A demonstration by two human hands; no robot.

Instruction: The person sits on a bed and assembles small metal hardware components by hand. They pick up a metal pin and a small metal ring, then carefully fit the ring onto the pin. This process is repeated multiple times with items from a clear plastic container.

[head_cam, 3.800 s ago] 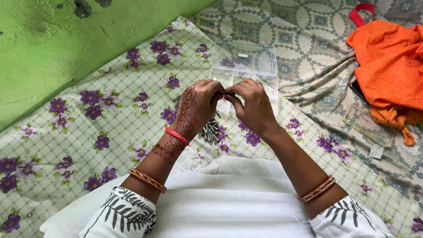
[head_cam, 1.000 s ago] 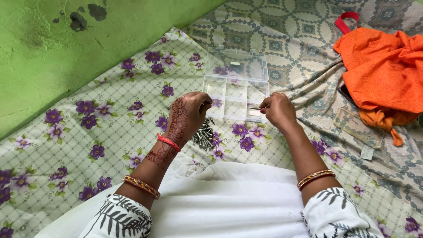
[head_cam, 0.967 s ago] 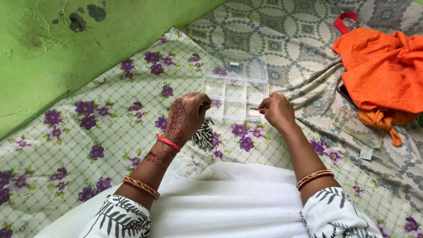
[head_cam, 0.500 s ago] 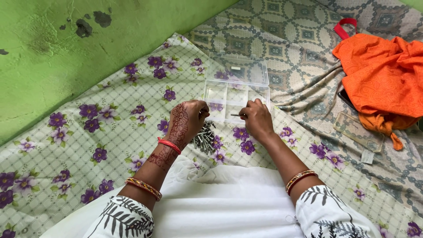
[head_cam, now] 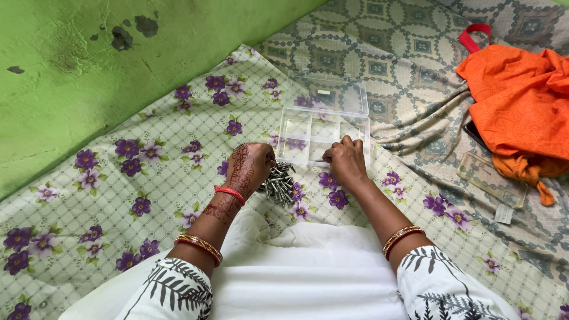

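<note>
Right hand [head_cam: 347, 161] fingers curled on compartment box [head_cam: 323, 127] rim; left hand [head_cam: 249, 169] clenched beside screws [head_cam: 280, 185]

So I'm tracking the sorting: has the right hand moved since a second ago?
Yes. The right hand has moved left and forward, onto the near edge of the clear compartment box.

Bare sheet [head_cam: 148, 178] left — orange cloth [head_cam: 521, 101] blocks right.
</note>
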